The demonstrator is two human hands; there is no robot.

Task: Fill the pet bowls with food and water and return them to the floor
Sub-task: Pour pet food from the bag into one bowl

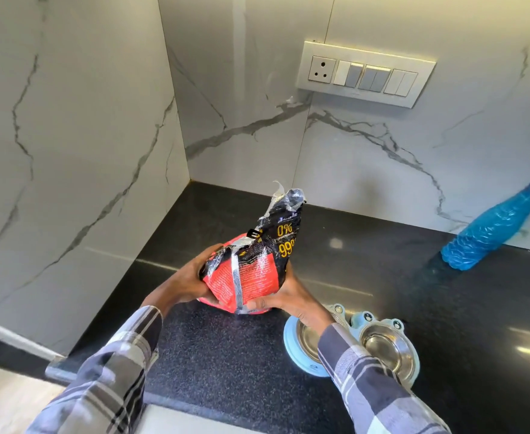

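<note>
Head view: left hand [191, 281] and right hand [284, 300] grip the food bag [251, 267]. Both pet bowls [382, 343] look empty on the counter [226, 355] — filling not yet begun.

The setting is a domestic kitchen, at an inside corner of the work surface. A polished black speckled stone countertop [226, 355] meets two walls clad in white marble-pattern panels [69, 136] with grey veining. A white wall plate [365, 73] carrying one socket and a row of rocker switches is mounted above the counter, and household items stand on the surface: a blue plastic bottle [495, 225], a pet-food bag [257, 264] and a twin steel pet-bowl stand [382, 343].
</note>
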